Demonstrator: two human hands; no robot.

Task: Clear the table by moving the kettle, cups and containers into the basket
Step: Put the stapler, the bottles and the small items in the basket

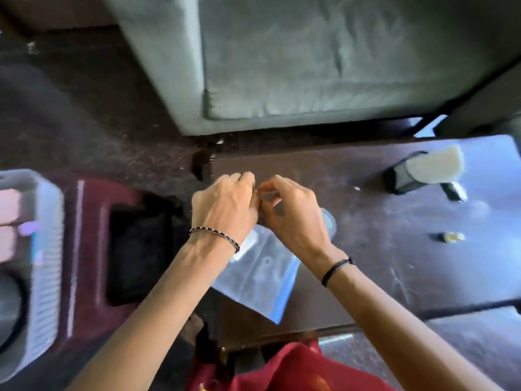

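My left hand [225, 207] and my right hand [293, 218] meet over the left part of the dark brown table [366, 249]. The fingertips of both pinch the top of a clear plastic bag [259, 275] with a blue edge, which hangs below my wrists. A clear rounded container edge [330, 221] peeks out behind my right hand; the rest is hidden. At the far left stands the grey ribbed basket [46, 263], holding pink items and a dark round thing. The picture is blurred.
The basket rests on a maroon plastic stool [87, 244] left of the table. A black mesh holder with pale napkins [423, 170] stands at the table's far right, a small crumpled yellow scrap [452, 237] nearer me. A grey sofa [310, 66] lies beyond.
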